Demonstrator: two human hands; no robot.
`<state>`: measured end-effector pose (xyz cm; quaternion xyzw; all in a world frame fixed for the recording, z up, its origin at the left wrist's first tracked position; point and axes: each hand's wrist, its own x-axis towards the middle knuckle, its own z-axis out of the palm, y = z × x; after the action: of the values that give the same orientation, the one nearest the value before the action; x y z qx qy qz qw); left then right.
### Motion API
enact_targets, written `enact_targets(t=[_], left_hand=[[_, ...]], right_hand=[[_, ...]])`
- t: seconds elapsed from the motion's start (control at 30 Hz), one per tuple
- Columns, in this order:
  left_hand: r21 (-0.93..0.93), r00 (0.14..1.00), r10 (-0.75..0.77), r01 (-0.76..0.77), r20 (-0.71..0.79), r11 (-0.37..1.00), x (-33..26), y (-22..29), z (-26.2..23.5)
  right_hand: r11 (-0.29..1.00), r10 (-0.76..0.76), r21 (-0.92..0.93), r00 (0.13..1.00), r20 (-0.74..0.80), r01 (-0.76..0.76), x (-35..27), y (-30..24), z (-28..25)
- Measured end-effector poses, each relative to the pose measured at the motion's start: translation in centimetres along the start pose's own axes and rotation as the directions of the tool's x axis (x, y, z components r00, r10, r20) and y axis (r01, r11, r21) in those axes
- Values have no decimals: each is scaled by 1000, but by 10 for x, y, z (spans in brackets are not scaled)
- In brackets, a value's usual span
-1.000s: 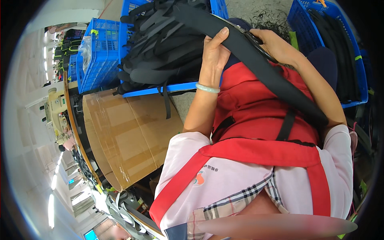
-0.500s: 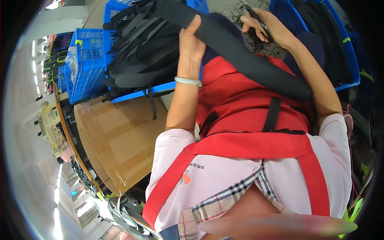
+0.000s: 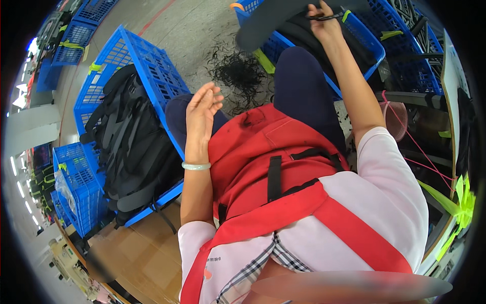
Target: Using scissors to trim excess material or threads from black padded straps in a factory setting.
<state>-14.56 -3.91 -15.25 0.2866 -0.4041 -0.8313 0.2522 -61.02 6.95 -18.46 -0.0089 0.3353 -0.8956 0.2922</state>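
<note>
My right hand [image 3: 325, 23] is up at the far right, closed round a pair of black scissors [image 3: 324, 17], partly hidden by the fingers. A long, wide, dark padded strap [image 3: 266, 23] with a rounded end hangs from the same hand over a blue crate [image 3: 374, 50] of black pieces. Toward the left, my left hand [image 3: 201, 109] is raised near my knee with its fingers apart and nothing in them. Beside it stands a blue crate [image 3: 147, 58] heaped with black strap pieces [image 3: 126, 137].
Black trimmings [image 3: 238, 73] lie scattered on the floor between the crates. A cardboard sheet [image 3: 147, 258] is at the lower left, near a smaller blue crate [image 3: 78, 187]. At the right are a pink basket [image 3: 395, 121], a pink cord and bright yellow-green strips [image 3: 463, 202].
The strap has left my left hand and moved from across my lap to the far right, now with my right hand. My view has turned right, showing more of the right-hand crate.
</note>
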Motion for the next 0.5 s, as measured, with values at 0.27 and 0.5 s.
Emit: enact_targets(t=[0.27,0.5], left_hand=[[211,998,-41,52,-57,976,-6,-5,-8],[359,975,148,-79,-168,930,-24,16,-24]], right_hand=[[874,-86,-483,957,-275,-60,-71,81,-124],[562,43,-826,996,76,39,-86,67,-41]])
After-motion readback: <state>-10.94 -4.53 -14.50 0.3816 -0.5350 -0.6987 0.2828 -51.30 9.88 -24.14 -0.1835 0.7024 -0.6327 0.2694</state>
